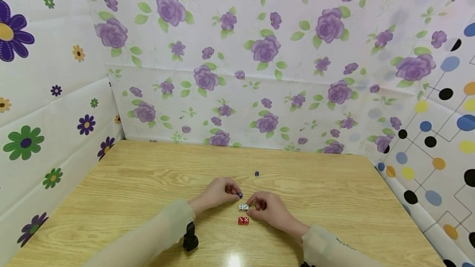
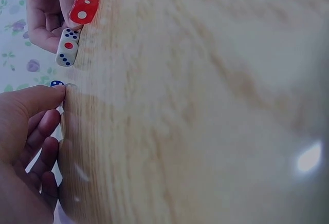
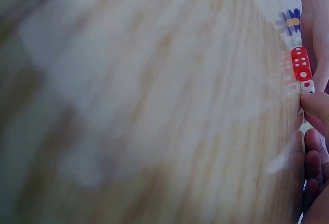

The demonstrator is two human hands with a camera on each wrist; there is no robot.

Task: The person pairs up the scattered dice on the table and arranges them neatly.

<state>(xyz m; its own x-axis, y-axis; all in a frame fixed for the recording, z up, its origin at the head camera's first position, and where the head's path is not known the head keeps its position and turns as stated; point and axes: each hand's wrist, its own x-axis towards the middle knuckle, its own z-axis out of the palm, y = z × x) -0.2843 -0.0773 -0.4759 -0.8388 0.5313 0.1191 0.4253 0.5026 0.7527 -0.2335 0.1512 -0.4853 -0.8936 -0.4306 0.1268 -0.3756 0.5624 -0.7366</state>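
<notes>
My left hand pinches a dark blue die between thumb and fingertips, low over the wooden table. In the left wrist view the thumb covers part of this blue die. Just nearer to me, two white dice sit side by side. My right hand pinches the right one, index finger at its far side and thumb at its near side. Right in front of the white pair lies a pair of red dice, also side by side, untouched by either hand.
Another dark blue die lies alone on the wooden table, farther back than both hands. Flower-patterned cloth hangs behind the table, and patterned sheets stand along its left and right sides.
</notes>
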